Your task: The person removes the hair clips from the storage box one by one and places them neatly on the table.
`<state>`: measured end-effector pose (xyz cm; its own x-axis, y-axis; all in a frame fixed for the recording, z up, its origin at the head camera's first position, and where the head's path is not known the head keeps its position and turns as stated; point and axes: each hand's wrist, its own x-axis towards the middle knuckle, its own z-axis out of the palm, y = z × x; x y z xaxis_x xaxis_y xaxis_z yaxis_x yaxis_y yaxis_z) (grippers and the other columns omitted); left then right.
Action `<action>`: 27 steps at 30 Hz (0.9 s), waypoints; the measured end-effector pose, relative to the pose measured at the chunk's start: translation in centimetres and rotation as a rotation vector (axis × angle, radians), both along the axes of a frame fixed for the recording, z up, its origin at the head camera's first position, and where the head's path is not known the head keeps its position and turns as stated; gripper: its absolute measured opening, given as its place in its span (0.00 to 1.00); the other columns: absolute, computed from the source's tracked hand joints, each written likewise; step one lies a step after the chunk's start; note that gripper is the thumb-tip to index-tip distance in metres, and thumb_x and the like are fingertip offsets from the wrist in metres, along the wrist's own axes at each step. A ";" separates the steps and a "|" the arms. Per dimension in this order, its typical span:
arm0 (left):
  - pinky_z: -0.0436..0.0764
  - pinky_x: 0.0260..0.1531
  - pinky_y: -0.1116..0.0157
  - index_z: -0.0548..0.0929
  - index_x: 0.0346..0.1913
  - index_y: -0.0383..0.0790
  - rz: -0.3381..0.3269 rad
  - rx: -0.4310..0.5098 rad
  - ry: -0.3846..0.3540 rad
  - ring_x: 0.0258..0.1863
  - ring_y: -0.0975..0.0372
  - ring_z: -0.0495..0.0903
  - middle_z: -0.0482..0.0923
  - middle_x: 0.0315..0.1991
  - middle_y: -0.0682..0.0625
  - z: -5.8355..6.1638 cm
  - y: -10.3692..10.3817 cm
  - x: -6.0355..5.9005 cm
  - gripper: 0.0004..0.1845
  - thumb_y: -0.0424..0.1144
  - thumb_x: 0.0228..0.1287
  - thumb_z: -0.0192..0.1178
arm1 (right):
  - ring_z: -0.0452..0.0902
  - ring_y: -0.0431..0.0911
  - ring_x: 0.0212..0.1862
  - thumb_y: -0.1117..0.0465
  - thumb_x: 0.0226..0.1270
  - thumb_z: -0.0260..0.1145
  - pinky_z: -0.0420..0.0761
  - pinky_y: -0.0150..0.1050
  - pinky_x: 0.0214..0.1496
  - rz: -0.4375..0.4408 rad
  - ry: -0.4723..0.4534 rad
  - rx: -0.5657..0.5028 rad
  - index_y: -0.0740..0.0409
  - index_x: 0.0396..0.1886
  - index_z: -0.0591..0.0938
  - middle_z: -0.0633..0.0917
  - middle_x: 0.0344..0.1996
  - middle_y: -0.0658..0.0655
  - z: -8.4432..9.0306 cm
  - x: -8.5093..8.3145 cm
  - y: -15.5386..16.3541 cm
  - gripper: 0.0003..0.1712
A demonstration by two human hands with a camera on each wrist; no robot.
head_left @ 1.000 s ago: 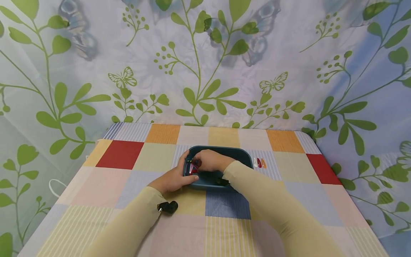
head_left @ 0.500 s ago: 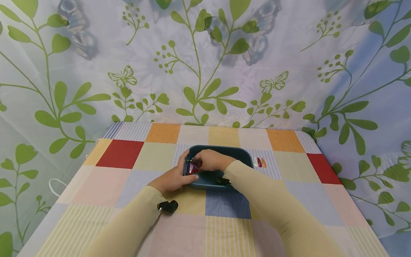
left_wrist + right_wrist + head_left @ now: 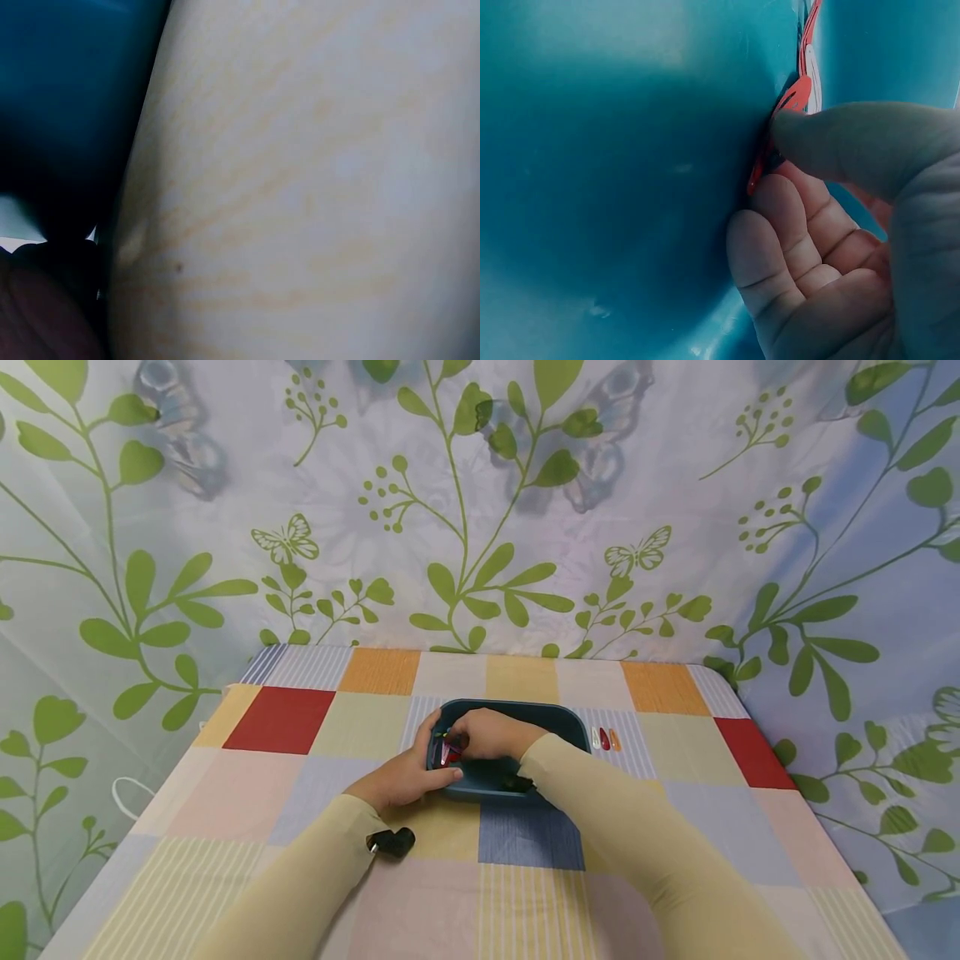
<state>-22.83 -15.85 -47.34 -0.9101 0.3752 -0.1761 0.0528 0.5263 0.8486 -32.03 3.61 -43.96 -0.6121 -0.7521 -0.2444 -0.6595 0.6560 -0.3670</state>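
Note:
A dark blue plastic tray (image 3: 558, 720) stands in the middle of the table. My left hand (image 3: 401, 778) grips its left end, fingers along the outer wall and thumb over the near corner. Inside, at the same end, my right hand (image 3: 491, 735) reaches down to several snap hair clips (image 3: 447, 753). In the right wrist view, thumb and fingers pinch a red hair clip (image 3: 795, 94). A white hair clip (image 3: 814, 79) lies just behind it, against the tray wall. Mostly the left wrist view holds blurred skin and a piece of blue tray (image 3: 67, 82).
Right of the tray, a white hair clip (image 3: 596, 738), a red hair clip (image 3: 605, 739) and an orange hair clip (image 3: 615, 740) lie in a row. A patchwork cloth (image 3: 375, 727) covers the table. Behind hangs a leaf-patterned curtain (image 3: 480, 510). A white cable (image 3: 127, 797) loops at the left edge.
Almost nothing moves. My right fingers shift slightly among the hair clips at the tray's left end; the left hand stays where it was.

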 end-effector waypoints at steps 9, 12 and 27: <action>0.76 0.65 0.49 0.31 0.85 0.60 0.008 0.001 -0.005 0.53 0.50 0.80 0.71 0.71 0.32 -0.1 0.0 0.0 0.60 0.59 0.69 0.67 | 0.80 0.40 0.35 0.63 0.71 0.71 0.84 0.38 0.48 -0.033 -0.012 -0.005 0.54 0.60 0.87 0.89 0.35 0.50 0.2 0.1 0.1 0.19; 0.76 0.66 0.47 0.31 0.85 0.61 0.010 -0.003 -0.006 0.53 0.50 0.81 0.70 0.71 0.32 -0.1 0.0 0.0 0.60 0.59 0.68 0.67 | 0.77 0.40 0.32 0.65 0.72 0.68 0.79 0.33 0.40 -0.040 -0.045 -0.040 0.54 0.63 0.87 0.87 0.31 0.48 0.1 -0.1 0.4 0.21; 0.73 0.70 0.43 0.30 0.85 0.62 0.021 -0.015 -0.019 0.56 0.48 0.81 0.76 0.66 0.35 -0.2 0.0 0.1 0.61 0.62 0.67 0.68 | 0.80 0.46 0.29 0.66 0.72 0.60 0.77 0.35 0.31 -0.247 -0.211 -0.303 0.54 0.67 0.84 0.83 0.32 0.54 1.3 -0.3 3.2 0.25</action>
<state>-22.75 -15.82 -47.59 -0.9144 0.3528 -0.1985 0.0256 0.5397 0.8415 -32.35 6.81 -42.69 -0.7428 -0.6464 -0.1747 -0.3862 0.6267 -0.6769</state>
